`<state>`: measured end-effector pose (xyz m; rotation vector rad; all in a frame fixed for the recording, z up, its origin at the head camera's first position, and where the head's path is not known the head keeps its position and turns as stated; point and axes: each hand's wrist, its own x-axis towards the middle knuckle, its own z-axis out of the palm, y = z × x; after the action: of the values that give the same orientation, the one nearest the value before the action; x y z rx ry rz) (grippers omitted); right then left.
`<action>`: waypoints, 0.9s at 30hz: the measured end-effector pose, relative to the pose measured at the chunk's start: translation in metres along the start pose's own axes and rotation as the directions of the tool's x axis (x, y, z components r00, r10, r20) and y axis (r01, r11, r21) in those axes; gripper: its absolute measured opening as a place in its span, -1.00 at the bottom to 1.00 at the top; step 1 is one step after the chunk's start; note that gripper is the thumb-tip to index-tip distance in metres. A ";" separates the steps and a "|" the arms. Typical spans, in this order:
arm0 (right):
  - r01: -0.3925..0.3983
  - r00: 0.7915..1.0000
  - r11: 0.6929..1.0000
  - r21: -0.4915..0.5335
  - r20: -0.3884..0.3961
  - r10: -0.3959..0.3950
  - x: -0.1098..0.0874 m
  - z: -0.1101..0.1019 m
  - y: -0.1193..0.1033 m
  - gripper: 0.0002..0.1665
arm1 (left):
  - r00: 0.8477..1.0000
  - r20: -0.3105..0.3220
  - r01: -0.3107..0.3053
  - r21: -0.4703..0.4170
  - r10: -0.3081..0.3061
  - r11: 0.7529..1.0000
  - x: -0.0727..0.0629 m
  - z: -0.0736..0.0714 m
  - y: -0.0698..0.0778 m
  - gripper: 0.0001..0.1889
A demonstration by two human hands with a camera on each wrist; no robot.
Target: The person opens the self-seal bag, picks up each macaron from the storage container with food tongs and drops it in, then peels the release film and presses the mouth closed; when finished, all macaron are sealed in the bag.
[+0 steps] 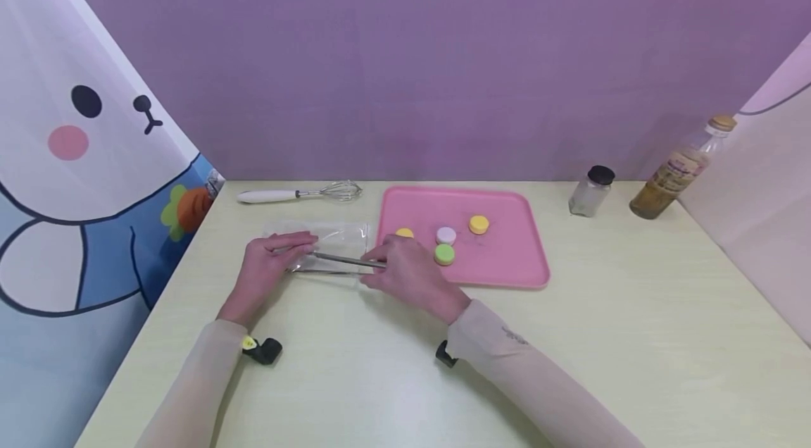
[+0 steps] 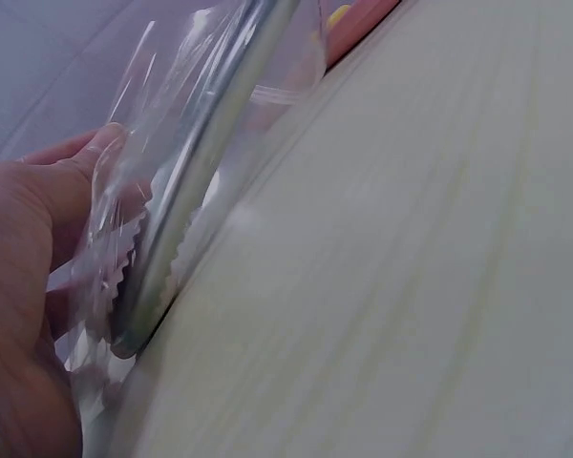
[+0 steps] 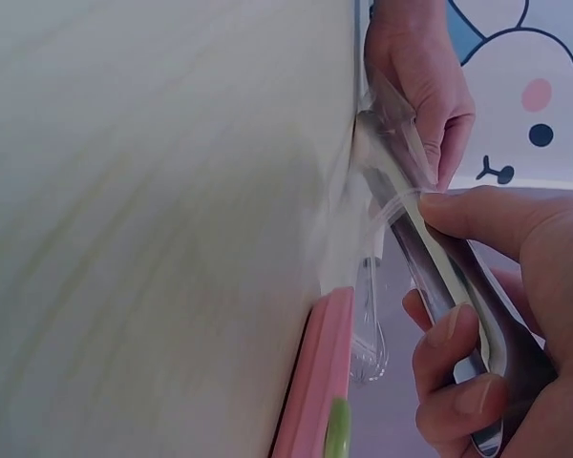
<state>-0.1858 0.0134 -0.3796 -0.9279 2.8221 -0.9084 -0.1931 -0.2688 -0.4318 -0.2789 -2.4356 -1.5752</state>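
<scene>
My left hand [image 1: 269,265] pinches the edge of a clear plastic bag [image 1: 345,237] lying left of the pink tray. Metal tongs [image 1: 345,260] reach leftward into the bag; in the left wrist view, their serrated end [image 2: 153,296] shows through the film. On the right, my other hand [image 1: 415,275] grips the tongs near their back end, its fingers curled round the arms and its thumb along the top, as the right wrist view shows. This hand hovers over the tray's left front corner and partly covers a yellow disc [image 1: 404,232].
The pink tray [image 1: 513,258] carries several small round macaron-like pieces, among them a lilac one [image 1: 446,235], a green one [image 1: 445,254] and another yellow one [image 1: 479,225]. Behind the bag lies a whisk [image 1: 272,196]. A black-lidded jar [image 1: 591,192] and a corked bottle [image 1: 674,177] stand back right.
</scene>
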 end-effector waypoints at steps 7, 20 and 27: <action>0.038 0.999 0.998 -0.055 -0.035 -0.040 -0.009 -0.008 0.006 -0.68 | 1.000 0.009 -0.007 -0.014 0.007 1.000 0.000 0.001 0.003 -0.79; -0.020 0.996 0.996 -0.087 -0.085 0.012 -0.040 -0.023 0.027 -0.65 | 1.000 0.011 -0.008 -0.025 0.008 1.000 -0.007 -0.001 0.036 -0.77; 0.103 0.982 0.987 -0.126 -0.142 -0.121 -0.060 -0.032 0.047 -0.64 | 1.000 0.007 -0.010 -0.016 0.011 1.000 -0.005 0.000 0.035 -0.78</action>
<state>-0.1681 0.0935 -0.3868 -1.0873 3.0057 -0.8639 -0.1782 -0.2552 -0.4032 -0.3002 -2.4241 -1.5927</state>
